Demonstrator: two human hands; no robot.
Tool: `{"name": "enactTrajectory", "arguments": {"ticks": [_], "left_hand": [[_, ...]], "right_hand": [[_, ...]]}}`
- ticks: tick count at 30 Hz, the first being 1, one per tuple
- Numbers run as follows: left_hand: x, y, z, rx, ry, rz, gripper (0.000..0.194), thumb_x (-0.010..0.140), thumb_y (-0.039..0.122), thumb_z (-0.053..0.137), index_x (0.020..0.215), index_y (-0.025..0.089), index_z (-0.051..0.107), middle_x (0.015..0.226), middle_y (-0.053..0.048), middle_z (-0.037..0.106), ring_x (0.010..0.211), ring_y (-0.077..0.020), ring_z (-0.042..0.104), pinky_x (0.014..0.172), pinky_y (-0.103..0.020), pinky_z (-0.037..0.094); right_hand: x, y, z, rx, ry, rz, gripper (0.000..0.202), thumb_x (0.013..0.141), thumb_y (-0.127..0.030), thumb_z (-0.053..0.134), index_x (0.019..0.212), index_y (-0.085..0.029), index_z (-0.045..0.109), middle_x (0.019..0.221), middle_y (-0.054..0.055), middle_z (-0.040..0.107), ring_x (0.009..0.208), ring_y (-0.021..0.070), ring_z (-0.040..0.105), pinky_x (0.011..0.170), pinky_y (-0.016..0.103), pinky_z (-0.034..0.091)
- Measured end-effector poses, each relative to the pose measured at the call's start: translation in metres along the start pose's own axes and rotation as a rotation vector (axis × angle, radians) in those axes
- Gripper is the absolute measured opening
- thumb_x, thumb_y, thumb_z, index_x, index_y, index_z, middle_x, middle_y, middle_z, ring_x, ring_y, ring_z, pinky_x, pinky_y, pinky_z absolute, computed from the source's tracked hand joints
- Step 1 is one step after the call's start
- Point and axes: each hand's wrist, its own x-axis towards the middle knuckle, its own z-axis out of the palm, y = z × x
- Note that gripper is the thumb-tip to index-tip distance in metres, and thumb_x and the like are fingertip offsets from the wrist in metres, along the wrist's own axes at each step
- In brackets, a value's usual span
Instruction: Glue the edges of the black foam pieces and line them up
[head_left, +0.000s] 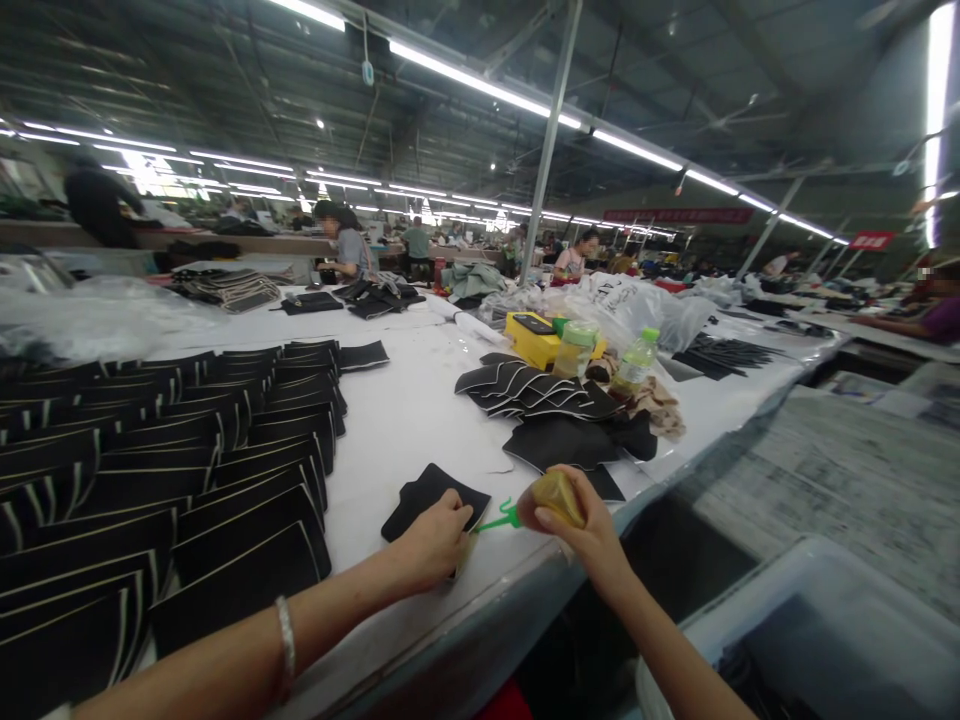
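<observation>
The left hand [431, 545] rests on the white table [409, 420] near its front edge, fingers curled down and pressing on the near corner of a small black fabric piece [431, 497] that lies flat just in front of it. The right hand [592, 535] is clenched around a squeeze bottle [553, 498] of amber liquid — the bottle is tipped on its side, and its green nozzle [499, 520] points left toward the left hand's fingertips and the edge of the fabric piece. A bracelet [285, 645] sits on the left forearm.

To the left, rows of black pieces with pale edges [172, 480] lie overlapped like shingles across much of the table. Beyond the hands, a loose pile of black cut pieces [555, 410] sits toward the right edge, touching a crumpled tan cloth [656, 405]. Behind that pile stand two plastic bottles — a clear one [576, 350] and one with a green cap [636, 362] — next to a yellow box [534, 340] with a dark phone-like thing on top. Clear plastic bags [637, 310] are heaped farther back.

A light grey bin [787, 620] stands below the table's right edge, by the right forearm. Other people [349, 245] work at tables in the distance under long strip lights [487, 85].
</observation>
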Motion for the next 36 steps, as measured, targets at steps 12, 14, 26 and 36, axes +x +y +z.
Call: {"name": "enactTrajectory", "arguments": {"ticks": [12, 14, 26, 36], "left_hand": [[0.003, -0.006, 0.005, 0.029, 0.023, 0.039, 0.030, 0.087, 0.011, 0.037, 0.107, 0.012, 0.060, 0.111, -0.011, 0.049, 0.093, -0.0199, 0.057, 0.088, -0.030, 0.044], [0.003, -0.006, 0.005, 0.019, 0.019, 0.027, 0.031, 0.087, 0.011, 0.037, 0.109, 0.012, 0.059, 0.111, -0.010, 0.049, 0.093, -0.0195, 0.057, 0.088, -0.030, 0.044], [0.003, -0.006, 0.001, -0.073, 0.021, 0.015, 0.031, 0.080, 0.010, 0.041, 0.103, 0.016, 0.061, 0.107, -0.008, 0.051, 0.093, -0.0187, 0.057, 0.086, -0.029, 0.043], [0.023, -0.042, -0.030, 0.105, 0.239, -0.468, 0.040, 0.079, 0.031, 0.062, 0.114, 0.012, 0.053, 0.119, -0.016, 0.052, 0.114, -0.0317, 0.048, 0.092, -0.039, 0.041]], "right_hand": [[0.003, 0.012, -0.003, 0.014, 0.072, 0.012, 0.051, 0.072, -0.044, 0.075, 0.112, -0.023, 0.052, 0.094, 0.001, 0.058, 0.086, 0.0235, 0.056, 0.078, 0.034, 0.044], [0.007, 0.015, -0.005, -0.003, 0.146, 0.003, 0.052, 0.072, -0.044, 0.075, 0.113, -0.023, 0.051, 0.096, 0.002, 0.058, 0.089, 0.0242, 0.055, 0.081, 0.036, 0.043], [-0.007, 0.004, -0.001, 0.659, 0.215, 0.371, 0.041, 0.067, -0.038, 0.083, 0.098, -0.020, 0.063, 0.094, 0.002, 0.067, 0.084, 0.0210, 0.064, 0.072, 0.031, 0.056], [0.028, 0.006, -0.038, 1.361, 0.424, 0.536, 0.041, 0.090, -0.043, 0.052, 0.107, -0.008, 0.063, 0.094, 0.017, 0.069, 0.082, 0.0234, 0.069, 0.072, 0.033, 0.060]]}}
